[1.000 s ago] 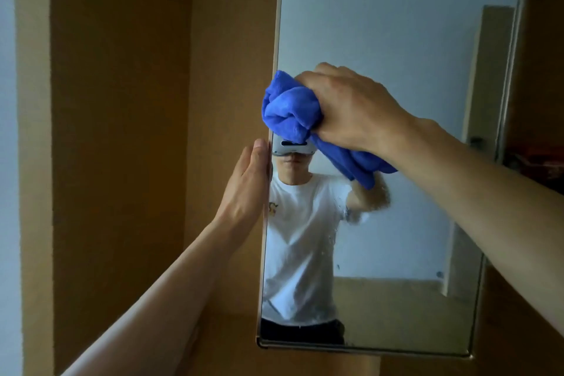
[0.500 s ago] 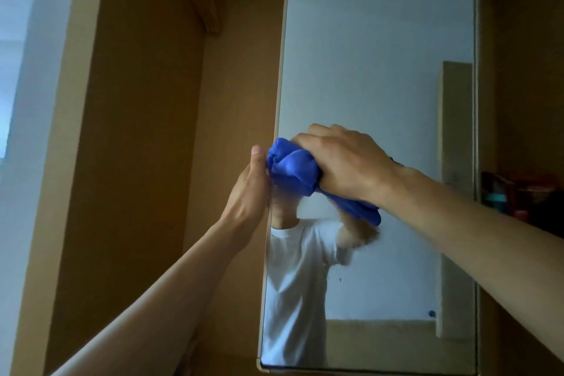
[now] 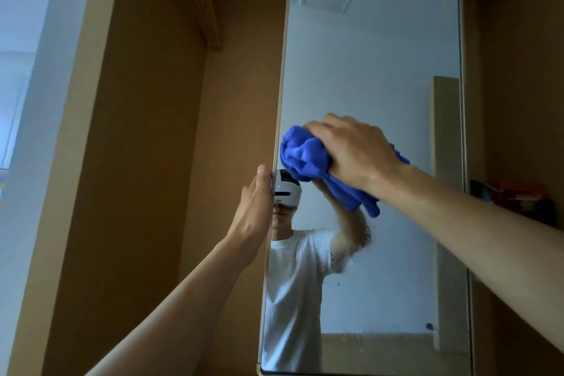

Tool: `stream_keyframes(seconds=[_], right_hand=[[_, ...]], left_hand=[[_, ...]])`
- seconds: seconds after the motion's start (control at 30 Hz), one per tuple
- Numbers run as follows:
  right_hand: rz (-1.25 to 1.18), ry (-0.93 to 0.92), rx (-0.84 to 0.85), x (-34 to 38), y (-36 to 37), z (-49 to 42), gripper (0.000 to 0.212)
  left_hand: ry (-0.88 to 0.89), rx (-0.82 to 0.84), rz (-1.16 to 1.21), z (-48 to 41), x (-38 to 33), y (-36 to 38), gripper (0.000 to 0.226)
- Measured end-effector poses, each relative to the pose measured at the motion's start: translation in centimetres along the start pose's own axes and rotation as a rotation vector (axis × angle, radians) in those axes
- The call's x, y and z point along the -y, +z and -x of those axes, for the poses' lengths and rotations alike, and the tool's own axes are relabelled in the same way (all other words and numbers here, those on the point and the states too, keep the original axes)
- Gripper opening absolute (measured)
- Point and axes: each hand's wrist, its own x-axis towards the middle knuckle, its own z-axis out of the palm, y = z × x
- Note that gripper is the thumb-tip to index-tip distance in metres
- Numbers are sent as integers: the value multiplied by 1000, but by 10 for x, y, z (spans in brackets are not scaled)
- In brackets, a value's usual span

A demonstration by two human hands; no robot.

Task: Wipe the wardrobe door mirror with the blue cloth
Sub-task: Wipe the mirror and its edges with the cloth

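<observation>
Right hand (image 3: pixel 354 152) grips the bunched blue cloth (image 3: pixel 305 159) against the mirror (image 3: pixel 381 70); left hand (image 3: pixel 254 210), fingers straight, rests on its nine-o'clock edge.

R hand (image 3: pixel 357 156) over cloth (image 3: pixel 305 159) on mirror (image 3: pixel 375 70), L hand (image 3: pixel 254 210) at left edge.

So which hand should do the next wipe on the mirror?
The right hand: it grips the bunched blue cloth against the mirror, near its left side. The left hand holds no cloth; it rests flat along the door edge, probably steadying it.
</observation>
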Motion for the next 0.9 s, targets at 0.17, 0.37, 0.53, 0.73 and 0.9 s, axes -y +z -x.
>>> stream_keyframes(seconds=[0.17,0.37,0.53,0.73,0.9], right_hand=[[42,39,-30,-20,-13,-21,22],[-3,14,-17,-21,-6,5,16],[-47,-34,94,-20,11,57,26],[-23,-47,145,-14,27,90,32],[-3,-2,89,-28,14,71,33]], left_hand=[[-11,-9,15,2,2,0,61],[-42,-24,38,-2,7,-4,43],[-18,-37,0,2,8,1,26],[-44,-63,-83,20,3,12,63],[-24,-74,-156,25,9,17,72]])
